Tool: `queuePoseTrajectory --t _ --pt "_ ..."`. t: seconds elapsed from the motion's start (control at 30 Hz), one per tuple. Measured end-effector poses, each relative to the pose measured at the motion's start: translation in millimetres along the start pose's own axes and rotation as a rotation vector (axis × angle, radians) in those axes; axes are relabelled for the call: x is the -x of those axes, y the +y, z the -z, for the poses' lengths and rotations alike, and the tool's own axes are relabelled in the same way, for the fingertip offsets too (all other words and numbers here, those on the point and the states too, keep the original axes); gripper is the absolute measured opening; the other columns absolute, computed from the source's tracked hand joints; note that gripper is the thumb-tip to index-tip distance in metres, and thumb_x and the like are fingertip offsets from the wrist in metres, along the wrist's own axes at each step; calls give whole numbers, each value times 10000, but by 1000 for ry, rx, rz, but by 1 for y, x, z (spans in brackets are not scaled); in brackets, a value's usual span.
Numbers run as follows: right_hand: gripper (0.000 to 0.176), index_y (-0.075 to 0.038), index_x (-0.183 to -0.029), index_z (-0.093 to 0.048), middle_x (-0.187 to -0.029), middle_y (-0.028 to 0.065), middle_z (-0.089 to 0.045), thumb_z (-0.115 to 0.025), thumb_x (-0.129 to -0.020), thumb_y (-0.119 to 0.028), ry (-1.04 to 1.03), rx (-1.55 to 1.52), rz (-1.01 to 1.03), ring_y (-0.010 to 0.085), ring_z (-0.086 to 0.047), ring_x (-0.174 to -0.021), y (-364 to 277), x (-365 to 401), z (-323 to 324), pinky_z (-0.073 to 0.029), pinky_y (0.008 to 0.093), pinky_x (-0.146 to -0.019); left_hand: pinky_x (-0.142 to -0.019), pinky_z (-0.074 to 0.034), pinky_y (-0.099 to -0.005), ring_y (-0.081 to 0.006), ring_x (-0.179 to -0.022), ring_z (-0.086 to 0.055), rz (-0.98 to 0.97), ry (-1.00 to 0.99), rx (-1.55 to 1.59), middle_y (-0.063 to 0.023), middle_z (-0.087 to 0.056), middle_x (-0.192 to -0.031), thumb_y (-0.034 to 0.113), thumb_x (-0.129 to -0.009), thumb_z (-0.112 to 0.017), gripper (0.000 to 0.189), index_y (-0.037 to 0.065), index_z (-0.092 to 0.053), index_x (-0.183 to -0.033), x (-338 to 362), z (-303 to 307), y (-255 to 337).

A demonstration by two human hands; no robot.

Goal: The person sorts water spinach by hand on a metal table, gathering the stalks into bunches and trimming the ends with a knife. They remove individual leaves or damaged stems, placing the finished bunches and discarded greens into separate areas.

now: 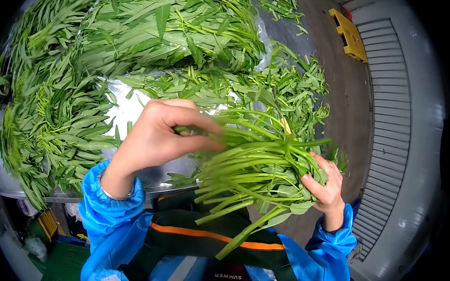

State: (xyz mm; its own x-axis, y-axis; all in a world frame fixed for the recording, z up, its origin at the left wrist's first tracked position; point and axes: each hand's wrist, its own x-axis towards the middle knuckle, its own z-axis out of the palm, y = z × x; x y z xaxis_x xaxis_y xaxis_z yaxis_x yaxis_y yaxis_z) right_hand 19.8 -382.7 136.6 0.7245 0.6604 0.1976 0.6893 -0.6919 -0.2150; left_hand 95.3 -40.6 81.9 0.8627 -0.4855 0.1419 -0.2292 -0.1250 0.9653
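A bunch of green leafy stems (254, 167) is in my right hand (326, 185), whose fingers wrap round its leafy right side. The cut stem ends fan out to the left and down, over my dark apron. My left hand (170, 130) is at the upper left of the bunch, thumb and forefinger drawn together at the stems. Its fingertips are blurred, so what lies between them is hard to make out. Behind both hands is a metal table (171, 171) with loose greens on it.
A large heap of greens (164, 32) lies on clear plastic at the back, with more greens (60, 118) piled at the left. Beyond the table's right side are a yellow pallet (347, 35) and a grey grille (389, 122). A green crate (66, 264) stands below left.
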Motion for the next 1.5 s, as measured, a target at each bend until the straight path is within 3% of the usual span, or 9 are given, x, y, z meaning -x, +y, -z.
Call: queuePoseTrajectory --t 0.17,0.4,0.63,0.83,1.0,1.13,1.27,1.37,1.5 --pt "543 -138 -1084 -623 -1101 248 -572 -762 -559 -135 -11 134 -78 326 -607 -783 13 19 4 -467 356 -635 -645 -489 -218 -109 -744 -616 284 514 101 -43 -663 -787 24 -782 -653 40 22 -660 -821 10 58 -22" --pt "504 -127 -1056 -626 -1087 250 -579 -773 -574 -124 -26 71 -18 326 -610 -777 8 3 1 -479 360 -640 -860 -424 -337 -269 -1015 -524 -327 -255 -128 -121 -601 -1073 366 -743 -724 601 17 -536 -1195 -54 -46 -8" --pt "613 -89 -1164 -535 -1094 252 -578 -785 -605 -104 48 -39 -124 373 -611 -908 15 33 3 -499 390 -764 -628 -398 -249 -110 -682 -485 85 305 1041 -35 -573 -774 253 -882 -573 249 27 -595 -778 -40 28 -50" --pt "630 -56 -1206 -516 -1108 240 -570 -775 -633 -99 146 -350 -185 356 -584 -961 21 32 -10 -468 380 -824 -627 -457 -218 -114 -735 -573 -299 -163 292 -29 -644 -888 -28 -686 -680 327 30 -650 -1006 -41 -24 -25" --pt "631 -44 -1203 -515 -1111 228 -570 -779 -634 -109 142 -510 -364 339 -582 -964 19 41 -13 -465 375 -830 -377 -317 -151 -28 -478 -296 -168 211 1576 -40 -498 -801 162 -973 -415 211 15 -552 -1038 -36 61 -63" --pt "632 -34 -1201 -514 -1114 220 -570 -781 -634 -117 130 -546 -433 325 -581 -967 14 46 -14 -464 371 -835 -679 -489 -322 -179 -759 -605 381 -173 272 -118 -611 -992 260 -905 -558 258 83 -603 -1087 -49 25 -80" --pt "633 -24 -1198 -514 -1117 211 -570 -784 -635 -125 113 -578 -493 311 -580 -969 7 55 -13 -462 366 -840 -913 -430 -423 -266 -1019 -573 -119 35 -788 -111 -612 -1103 300 -793 -672 231 101 -698 -907 -41 -9 -101" --pt "635 -17 -1197 -513 -1119 204 -570 -786 -635 -131 100 -587 -524 301 -579 -971 6 52 -13 -460 363 -844 -817 -487 -334 -197 -945 -609 425 -245 556 -114 -653 -1005 474 -904 -486 517 4 -624 -1070 -52 5 -43" --pt "637 -7 -1195 -513 -1122 195 -570 -789 -636 -139 96 -597 -525 287 -578 -974 10 49 -13 -458 359 -849 -817 -493 -341 -248 -972 -599 439 -558 628 -193 -629 -996 705 -811 -421 828 -47 -556 -1131 -52 -42 -35"
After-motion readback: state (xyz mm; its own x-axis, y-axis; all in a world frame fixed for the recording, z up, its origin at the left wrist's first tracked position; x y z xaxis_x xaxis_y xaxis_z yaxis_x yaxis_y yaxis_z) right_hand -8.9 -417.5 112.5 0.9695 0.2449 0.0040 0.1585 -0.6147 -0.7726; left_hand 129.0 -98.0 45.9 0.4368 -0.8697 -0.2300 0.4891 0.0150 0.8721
